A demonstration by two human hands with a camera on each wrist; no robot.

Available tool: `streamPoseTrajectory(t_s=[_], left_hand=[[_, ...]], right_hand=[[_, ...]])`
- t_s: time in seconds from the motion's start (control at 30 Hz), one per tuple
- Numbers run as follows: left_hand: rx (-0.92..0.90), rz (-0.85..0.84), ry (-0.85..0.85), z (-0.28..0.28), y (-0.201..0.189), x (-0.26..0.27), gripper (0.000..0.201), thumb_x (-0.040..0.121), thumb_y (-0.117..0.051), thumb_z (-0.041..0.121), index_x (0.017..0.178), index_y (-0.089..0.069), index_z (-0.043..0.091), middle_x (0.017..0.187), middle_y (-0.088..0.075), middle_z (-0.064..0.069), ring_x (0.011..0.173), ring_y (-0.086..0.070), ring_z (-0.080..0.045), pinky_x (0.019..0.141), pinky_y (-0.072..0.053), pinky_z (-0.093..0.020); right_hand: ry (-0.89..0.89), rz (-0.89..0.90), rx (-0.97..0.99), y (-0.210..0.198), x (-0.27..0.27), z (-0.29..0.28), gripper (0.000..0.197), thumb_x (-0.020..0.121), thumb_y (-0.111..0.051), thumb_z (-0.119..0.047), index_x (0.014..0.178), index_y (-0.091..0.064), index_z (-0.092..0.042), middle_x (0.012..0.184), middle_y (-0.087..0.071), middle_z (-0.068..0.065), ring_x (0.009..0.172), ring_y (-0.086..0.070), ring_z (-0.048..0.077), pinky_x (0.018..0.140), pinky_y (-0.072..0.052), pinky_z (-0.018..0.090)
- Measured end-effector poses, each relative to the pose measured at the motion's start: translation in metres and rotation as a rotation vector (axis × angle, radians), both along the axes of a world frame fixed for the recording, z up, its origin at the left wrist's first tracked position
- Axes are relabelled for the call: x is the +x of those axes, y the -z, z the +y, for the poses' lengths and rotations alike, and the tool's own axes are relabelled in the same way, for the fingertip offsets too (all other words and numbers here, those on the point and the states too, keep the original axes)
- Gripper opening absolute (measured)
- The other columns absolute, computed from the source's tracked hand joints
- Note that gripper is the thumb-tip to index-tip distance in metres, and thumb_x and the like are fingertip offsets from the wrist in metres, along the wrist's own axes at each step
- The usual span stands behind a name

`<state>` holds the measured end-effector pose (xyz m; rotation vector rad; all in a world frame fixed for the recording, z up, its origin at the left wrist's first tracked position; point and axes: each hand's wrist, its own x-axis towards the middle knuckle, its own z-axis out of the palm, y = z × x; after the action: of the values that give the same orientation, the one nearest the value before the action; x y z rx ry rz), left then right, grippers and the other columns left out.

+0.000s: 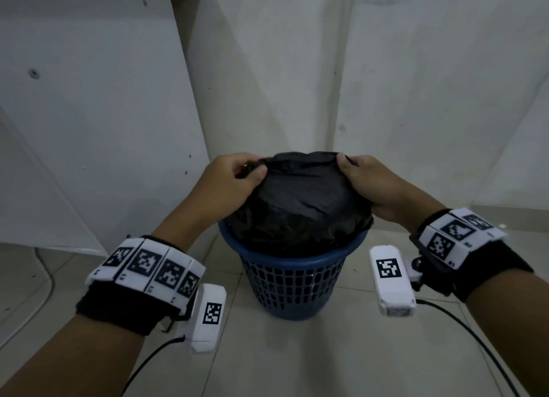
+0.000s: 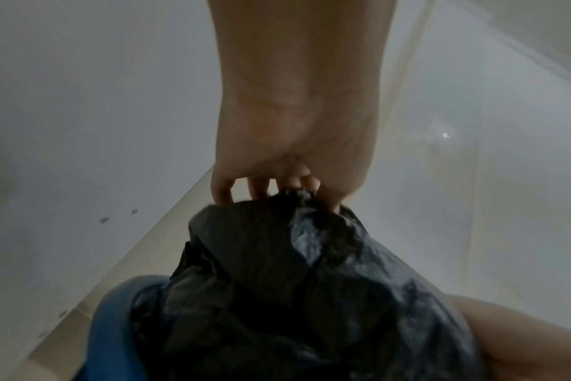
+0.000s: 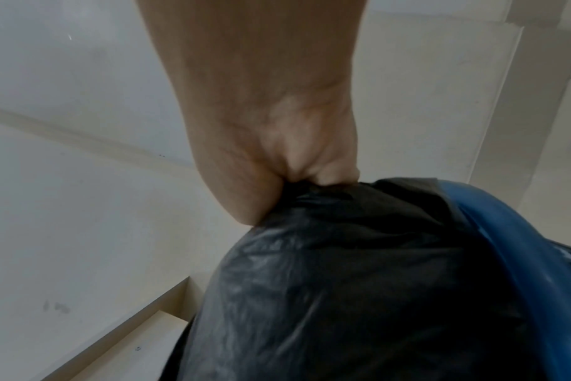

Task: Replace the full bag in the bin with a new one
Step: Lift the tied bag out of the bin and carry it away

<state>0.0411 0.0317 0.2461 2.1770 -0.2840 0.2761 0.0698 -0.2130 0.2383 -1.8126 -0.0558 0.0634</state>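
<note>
A blue lattice bin (image 1: 292, 280) stands on the tiled floor in front of me. A black plastic bag (image 1: 300, 200) bulges out of its top, stretched upward. My left hand (image 1: 237, 173) pinches the bag's top edge at the left. My right hand (image 1: 361, 178) grips the edge at the right. In the left wrist view the fingers (image 2: 297, 185) curl round a bunched fold of the bag (image 2: 297, 296) above the blue rim (image 2: 111, 330). The right wrist view has the right hand (image 3: 310, 172) clenched on the bag (image 3: 359, 283) beside the bin's rim (image 3: 519, 247).
The bin sits in a corner of pale walls (image 1: 267, 69). A white panel (image 1: 89, 114) leans at the left, close to the bin. Black cables (image 1: 475, 331) trail from both wrist cameras over the floor tiles (image 1: 326, 361).
</note>
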Motion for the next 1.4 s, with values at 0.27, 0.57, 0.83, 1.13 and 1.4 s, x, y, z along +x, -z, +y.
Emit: streamPoseTrajectory(t_s=[0.27, 0.57, 0.83, 1.13, 1.4], left_hand=[[0.149, -0.137, 0.121, -0.028, -0.006, -0.016, 0.056, 0.087, -0.054, 0.072, 0.132, -0.054, 0.039, 0.123, -0.062, 0.013, 0.11, -0.059, -0.005, 0.092, -0.05, -0.027], [0.322, 0.187, 0.333, -0.051, 0.007, -0.024, 0.05, 0.088, -0.051, 0.071, 0.092, -0.071, 0.025, 0.081, -0.071, 0.004, 0.074, -0.066, -0.009, 0.068, -0.049, -0.028], [0.319, 0.287, 0.375, -0.061, 0.002, -0.032, 0.047, 0.098, -0.042, 0.061, 0.126, -0.062, 0.028, 0.117, -0.068, 0.009, 0.105, -0.063, -0.008, 0.098, -0.051, -0.035], [0.377, 0.078, 0.396, -0.052, 0.001, -0.032, 0.043, 0.096, -0.05, 0.057, 0.125, -0.063, 0.029, 0.112, -0.067, 0.011, 0.1, -0.062, -0.006, 0.09, -0.053, -0.033], [0.391, 0.064, 0.292, -0.051, 0.008, -0.029, 0.046, 0.09, -0.053, 0.065, 0.13, -0.059, 0.044, 0.153, -0.03, 0.005, 0.142, -0.027, -0.011, 0.116, -0.029, -0.033]], right_hand=[[-0.032, 0.036, 0.004, -0.002, 0.002, 0.005, 0.055, 0.103, -0.042, -0.047, 0.117, -0.064, 0.001, 0.113, -0.071, 0.02, 0.103, -0.069, 0.03, 0.093, -0.056, 0.042], [-0.223, 0.132, 0.017, -0.003, -0.006, -0.006, 0.052, 0.102, -0.044, -0.046, 0.103, -0.068, -0.001, 0.092, -0.075, 0.012, 0.079, -0.074, 0.019, 0.064, -0.057, 0.026], [-0.196, -0.055, -0.253, -0.003, -0.002, -0.004, 0.053, 0.088, -0.058, -0.063, 0.104, -0.075, -0.016, 0.094, -0.077, 0.004, 0.088, -0.074, 0.02, 0.082, -0.059, 0.033], [-0.416, 0.162, -0.075, -0.003, -0.015, 0.003, 0.047, 0.1, -0.038, -0.053, 0.104, -0.074, -0.022, 0.104, -0.075, 0.01, 0.098, -0.071, 0.025, 0.088, -0.052, 0.035], [-0.284, 0.193, 0.014, -0.009, -0.013, 0.004, 0.034, 0.098, -0.047, -0.024, 0.103, -0.071, 0.0, 0.097, -0.073, 0.02, 0.088, -0.068, 0.03, 0.084, -0.053, 0.04]])
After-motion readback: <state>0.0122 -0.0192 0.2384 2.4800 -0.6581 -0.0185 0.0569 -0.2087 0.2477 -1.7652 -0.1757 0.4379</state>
